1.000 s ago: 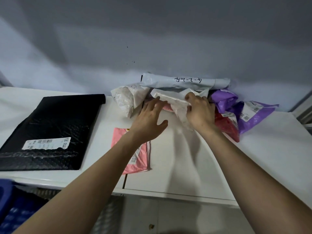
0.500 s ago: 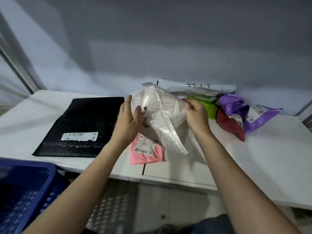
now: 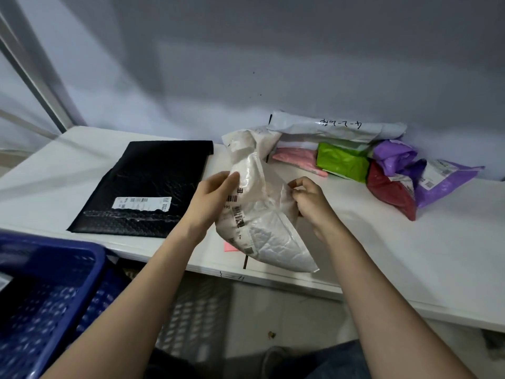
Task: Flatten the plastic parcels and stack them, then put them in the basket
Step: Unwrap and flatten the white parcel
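A crumpled white plastic parcel with barcode labels hangs above the table's front edge. My left hand grips its left side and my right hand pinches its right edge. A flat black parcel lies on the table to the left. Under the white parcel a corner of a pink parcel shows. At the back right lies a pile: a grey parcel, a pink one, a green one, a red one and a purple one. A blue basket stands at lower left.
The white table runs along a grey wall. A perforated grey panel and the floor lie below the table edge. A metal frame post rises at the far left.
Both hands lifted the white parcel out of the back pile and brought it toward the table's front edge, turning it; the green and pink parcels beneath are uncovered. The camera view shifted left and down.
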A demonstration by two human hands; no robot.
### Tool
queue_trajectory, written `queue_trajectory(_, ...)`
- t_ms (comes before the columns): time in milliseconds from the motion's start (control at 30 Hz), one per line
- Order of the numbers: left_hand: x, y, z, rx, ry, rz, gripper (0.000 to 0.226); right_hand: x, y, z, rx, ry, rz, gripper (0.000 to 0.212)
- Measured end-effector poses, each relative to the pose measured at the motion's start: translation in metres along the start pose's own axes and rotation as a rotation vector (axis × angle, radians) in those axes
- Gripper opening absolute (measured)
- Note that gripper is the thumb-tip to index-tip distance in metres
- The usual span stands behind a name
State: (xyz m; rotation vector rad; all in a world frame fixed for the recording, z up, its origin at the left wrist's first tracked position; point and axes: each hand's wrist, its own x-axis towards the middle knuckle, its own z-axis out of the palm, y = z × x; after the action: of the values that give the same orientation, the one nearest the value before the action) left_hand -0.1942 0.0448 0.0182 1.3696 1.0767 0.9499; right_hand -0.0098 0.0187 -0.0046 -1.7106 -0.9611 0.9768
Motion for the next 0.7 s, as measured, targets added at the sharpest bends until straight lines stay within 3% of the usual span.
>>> queue_trajectory(233,0.008,-0.002,0.006,-0.077,0.218,0.073,0.022,-0.007,-0.006,-0.008,-0.147,0.049,-0.119,0.02)
queue_trajectory(333,0.012,-0.005,0.003,-0.142,0.316,0.055,0.023,-0.019,-0.011,-0.009,-0.238,-0.016,-0.15,0.023)
queue_trajectory(467,0.016,-0.013,-0.001,-0.175,0.335,0.007,0.025,-0.026,-0.01,0.0,-0.422,-0.021,-0.265,0.029)
queue_trajectory(700,0.02,-0.022,-0.004,0.131,0.368,0.095,0.037,-0.02,-0.01,0.005,-0.538,0.095,-0.364,0.024)
